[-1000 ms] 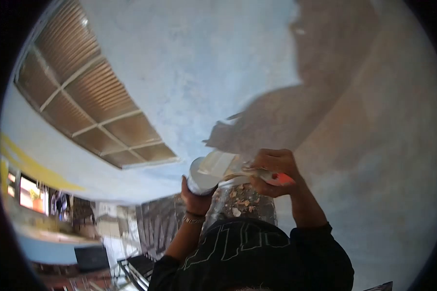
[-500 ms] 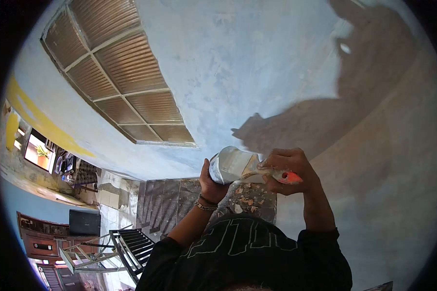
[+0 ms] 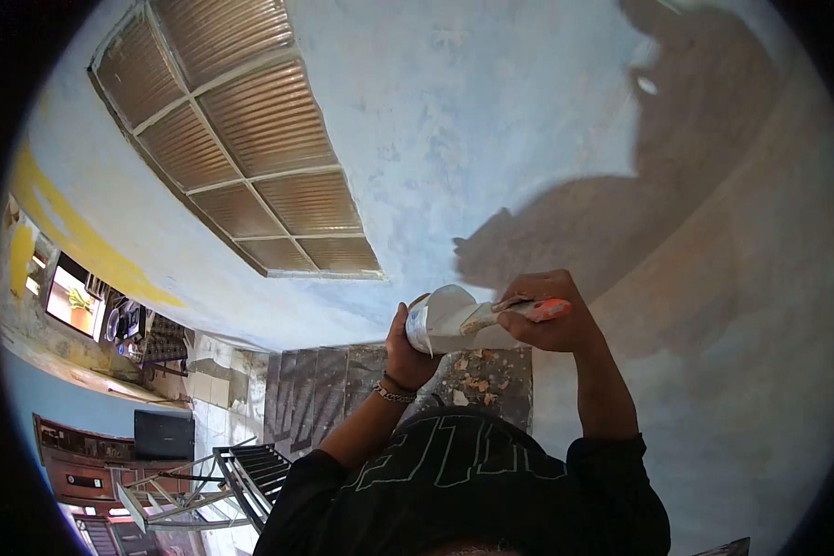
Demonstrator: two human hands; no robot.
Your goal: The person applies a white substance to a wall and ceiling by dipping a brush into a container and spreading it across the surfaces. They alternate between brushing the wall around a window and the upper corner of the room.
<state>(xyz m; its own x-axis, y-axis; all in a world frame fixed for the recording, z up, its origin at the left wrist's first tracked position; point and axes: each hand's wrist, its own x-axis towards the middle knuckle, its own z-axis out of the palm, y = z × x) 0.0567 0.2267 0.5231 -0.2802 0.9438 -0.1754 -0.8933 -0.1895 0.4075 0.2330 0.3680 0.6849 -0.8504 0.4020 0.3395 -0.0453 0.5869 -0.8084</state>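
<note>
Your left hand (image 3: 406, 345) is cupped round a white tub (image 3: 443, 317), fingers wrapped at its near end, thumb up the side. The tub is tipped on its side, held up in front of your chest, just near the pale blue wall (image 3: 491, 120). A bracelet (image 3: 394, 393) sits on that wrist.

Your right hand (image 3: 549, 326) is closed in a fist on a scraper (image 3: 537, 309) with an orange-red handle. The handle sticks out past your knuckles to the right; the pale blade end points left and touches the tub. I cannot tell whether the blade is inside the tub or just on its rim. The two hands are close together, with the tub between them.

Your shadow (image 3: 621, 213) falls dark on the wall above and right of the hands. A window (image 3: 241, 148) with ribbed panes in a pale grid frame is set in the wall at far upper left, well apart from the hands.

Your black shirt (image 3: 463, 482) with pale lettering fills the near bottom edge. Below the hands is a dark speckled floor patch (image 3: 486, 375), and left of it are grey steps (image 3: 315, 389). A metal frame (image 3: 204, 482) stands at the lower left, well apart from you.
</note>
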